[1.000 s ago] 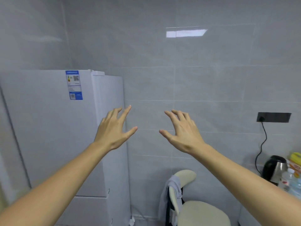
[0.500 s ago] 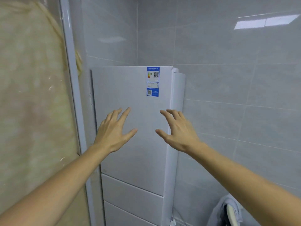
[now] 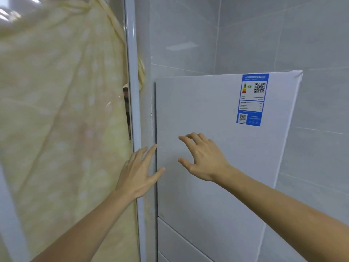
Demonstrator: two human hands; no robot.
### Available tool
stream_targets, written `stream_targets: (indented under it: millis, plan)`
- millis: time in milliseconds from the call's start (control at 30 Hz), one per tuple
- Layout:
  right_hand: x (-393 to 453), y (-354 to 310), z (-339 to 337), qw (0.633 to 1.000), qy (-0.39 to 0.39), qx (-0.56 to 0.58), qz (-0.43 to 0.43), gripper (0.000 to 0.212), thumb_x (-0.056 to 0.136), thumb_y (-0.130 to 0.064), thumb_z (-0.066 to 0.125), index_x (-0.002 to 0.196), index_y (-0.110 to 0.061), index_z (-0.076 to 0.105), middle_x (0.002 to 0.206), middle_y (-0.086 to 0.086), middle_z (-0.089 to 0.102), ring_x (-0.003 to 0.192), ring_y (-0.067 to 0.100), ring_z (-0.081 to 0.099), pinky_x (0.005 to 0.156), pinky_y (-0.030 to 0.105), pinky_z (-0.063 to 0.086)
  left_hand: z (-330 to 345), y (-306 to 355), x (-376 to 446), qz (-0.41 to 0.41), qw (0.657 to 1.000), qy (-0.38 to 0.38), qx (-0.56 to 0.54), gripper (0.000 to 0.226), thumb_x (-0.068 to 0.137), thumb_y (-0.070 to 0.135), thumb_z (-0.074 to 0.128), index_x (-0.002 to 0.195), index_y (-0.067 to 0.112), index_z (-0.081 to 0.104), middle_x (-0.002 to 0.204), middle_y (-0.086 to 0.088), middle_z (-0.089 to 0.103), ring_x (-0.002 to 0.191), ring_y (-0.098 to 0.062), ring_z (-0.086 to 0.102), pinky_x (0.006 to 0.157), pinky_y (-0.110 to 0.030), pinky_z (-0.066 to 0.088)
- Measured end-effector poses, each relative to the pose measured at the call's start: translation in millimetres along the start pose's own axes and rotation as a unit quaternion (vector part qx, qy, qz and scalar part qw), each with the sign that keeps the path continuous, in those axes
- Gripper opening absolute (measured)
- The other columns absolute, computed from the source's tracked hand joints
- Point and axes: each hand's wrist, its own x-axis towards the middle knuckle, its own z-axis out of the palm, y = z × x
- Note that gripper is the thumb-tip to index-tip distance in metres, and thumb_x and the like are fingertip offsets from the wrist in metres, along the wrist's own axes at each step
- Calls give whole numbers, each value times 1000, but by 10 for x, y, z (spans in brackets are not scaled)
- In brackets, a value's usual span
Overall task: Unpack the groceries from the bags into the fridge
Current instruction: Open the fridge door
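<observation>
Fridge (image 3: 207, 148) fills the middle of your view, upper door shut, drawer fronts below it also shut. Both your hands are bare, fingers spread, holding nothing. Your left hand (image 3: 138, 172) sits at the fridge door's left edge, fingertips (image 3: 154, 147) right at the dark seam, probably because that is the opening side and you need a pull point. Your right hand (image 3: 204, 157) hovers in front of the door face, right of the seam; contact unclear. Energy label (image 3: 252, 99) is on the door's upper right. Yellow curtain (image 3: 62, 120) behind a glass panel hangs left of the fridge. No grocery bags in view, so unpacking looks not yet begun; opening the door comes first.
</observation>
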Motion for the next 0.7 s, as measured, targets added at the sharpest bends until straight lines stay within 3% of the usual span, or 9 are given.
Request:
stream_targets:
  millis: [233,400,533,633,700]
  plan:
    - [993,33,395,991,-33,-91,-95,60,95,-44,59,148,-19,46,146,6,51,136,28,44,122,43,28,474,-412,417,-62,987,-50,-137,78,95,70,43,160,37,15,159,6,34,146,-16,35,110,-40,42]
    - [1706,-77,594,962,-90,-206,-154,59,94,-40,63,147,-20,48,146,7,51,143,27,37,129,49,9,800,-699,919,-37,973,-100,-207,79,96,63,50,160,33,16,159,4,34,145,-19,37,110,-36,38]
    - [2200,-130,691,947,-99,-262,-159,57,92,-41,64,143,-21,52,137,6,56,141,28,40,129,51,7,1028,-926,1381,-40,964,-116,-235,87,94,66,52,161,28,12,160,-1,33,144,-23,39,110,-41,42]
    - [2477,-96,794,939,-96,-284,-166,52,85,-39,73,130,-16,62,125,6,58,130,31,49,128,57,14,1234,-1048,1602,-39,949,-140,-279,92,92,68,54,161,27,10,163,-3,29,146,-24,38,113,-41,41]
    - [2593,-87,846,927,-97,-316,-177,51,82,-40,76,125,-15,65,127,8,57,126,31,50,127,58,16,1376,-1102,1699,-38,940,-159,-300,97,90,71,54,162,25,8,166,-1,25,149,-23,34,116,-40,39]
